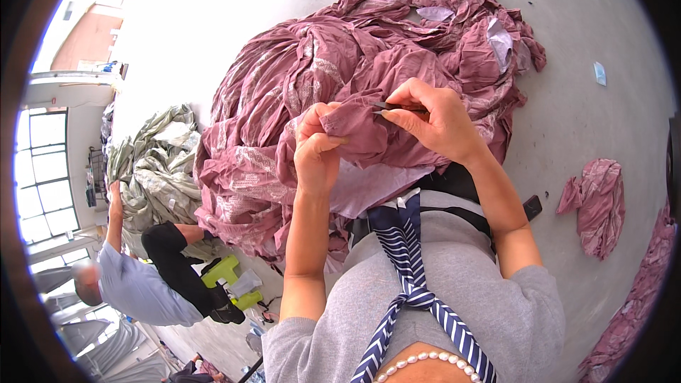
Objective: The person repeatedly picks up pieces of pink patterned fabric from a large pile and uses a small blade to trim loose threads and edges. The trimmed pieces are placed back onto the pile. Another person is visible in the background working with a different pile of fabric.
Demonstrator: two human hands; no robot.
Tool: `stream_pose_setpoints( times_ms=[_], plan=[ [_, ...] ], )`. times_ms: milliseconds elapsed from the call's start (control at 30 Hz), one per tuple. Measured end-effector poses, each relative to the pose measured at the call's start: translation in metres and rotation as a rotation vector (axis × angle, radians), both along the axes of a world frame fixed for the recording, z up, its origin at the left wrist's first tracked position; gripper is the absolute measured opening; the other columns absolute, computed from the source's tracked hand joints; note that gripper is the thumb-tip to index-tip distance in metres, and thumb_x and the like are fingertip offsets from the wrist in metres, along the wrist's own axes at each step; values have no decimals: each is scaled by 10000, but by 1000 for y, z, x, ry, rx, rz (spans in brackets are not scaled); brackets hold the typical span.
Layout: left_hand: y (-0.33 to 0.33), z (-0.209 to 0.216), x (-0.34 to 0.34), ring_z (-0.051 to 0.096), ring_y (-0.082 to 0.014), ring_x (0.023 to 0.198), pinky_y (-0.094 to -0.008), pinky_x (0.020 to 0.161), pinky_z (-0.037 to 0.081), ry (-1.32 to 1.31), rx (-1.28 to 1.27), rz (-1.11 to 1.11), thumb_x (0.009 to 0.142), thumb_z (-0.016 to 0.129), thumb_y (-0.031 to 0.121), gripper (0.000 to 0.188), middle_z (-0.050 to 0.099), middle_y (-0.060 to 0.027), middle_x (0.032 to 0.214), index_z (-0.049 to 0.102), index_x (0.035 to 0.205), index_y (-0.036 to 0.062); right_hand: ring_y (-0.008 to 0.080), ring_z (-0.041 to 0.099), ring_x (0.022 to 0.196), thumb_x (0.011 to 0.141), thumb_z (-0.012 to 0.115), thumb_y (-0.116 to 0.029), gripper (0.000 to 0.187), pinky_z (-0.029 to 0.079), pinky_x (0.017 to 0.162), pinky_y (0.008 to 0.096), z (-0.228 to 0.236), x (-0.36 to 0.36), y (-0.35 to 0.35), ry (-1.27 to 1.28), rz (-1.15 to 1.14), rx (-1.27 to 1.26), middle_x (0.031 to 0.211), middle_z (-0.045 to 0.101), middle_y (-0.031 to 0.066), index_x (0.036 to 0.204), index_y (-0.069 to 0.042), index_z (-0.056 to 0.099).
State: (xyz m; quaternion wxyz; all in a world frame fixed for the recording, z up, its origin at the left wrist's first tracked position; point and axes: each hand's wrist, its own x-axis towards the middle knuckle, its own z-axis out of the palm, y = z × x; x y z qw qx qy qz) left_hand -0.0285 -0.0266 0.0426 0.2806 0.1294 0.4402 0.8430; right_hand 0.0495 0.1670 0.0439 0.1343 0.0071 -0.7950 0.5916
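Note:
In front of me a large heap of dusty-pink patterned fabric (284, 71) spreads over the floor and up to my lap. My left hand (318, 147) is closed on a raised edge of this fabric, pinching it between thumb and fingers. My right hand (443, 124) is closed on small dark thread snips (386, 106), mostly hidden in the fingers. Their tip points left, against the fabric edge close to my left hand. A pale lilac underside of the cloth (376, 188) shows below my hands.
At left a co-worker (145, 287) reaches to a heap of grey-green fabric (159, 170). A bright green stool (223, 271) stands between us. On the right floor lie a pink fabric bundle (601, 206), a small pale-blue piece (600, 74) and a dark flat object (532, 207).

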Motion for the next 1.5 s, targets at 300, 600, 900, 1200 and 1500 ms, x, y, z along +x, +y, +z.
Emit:
stream_pose_setpoints(
  times_ms=[300,600,900,1200,1500],
  plan=[
    [-1,-3,0,540,-155,842,-255,797,418,101,40,-54,624,504,13,211,585,-95,960,520,834,22,201,675,651,840,696,-221,248,502,570,275,9,-2,-4,94,-7,49,739,668,124,907,-9,586],
    [-2,-3,-3,554,-173,850,-261,804,428,63,98,-63,617,508,22,223,593,-107,949,517,840,19,203,676,663,829,709,-212,252,510,584,280,-2,-1,-8,116,-22,-11,754,668,128,910,-10,582],
    [1,2,3,559,-185,872,-272,816,429,45,97,-84,615,519,31,248,594,-113,957,531,862,16,197,673,654,825,714,-198,252,509,578,270,3,-2,-13,180,-25,11,741,656,139,907,-6,572],
    [-1,0,-1,556,-184,862,-279,801,434,33,63,-133,618,535,35,232,609,-120,954,539,849,20,4,425,598,808,725,-122,186,359,524,166,7,-20,3,156,104,-447,826,603,-39,929,-36,614],
    [-17,13,-18,546,-183,941,-283,845,421,251,-275,-313,746,632,89,117,562,-122,1060,566,821,28,90,529,615,729,696,38,183,409,527,216,-3,-19,8,351,33,33,820,635,41,878,-16,605]
  ],
)
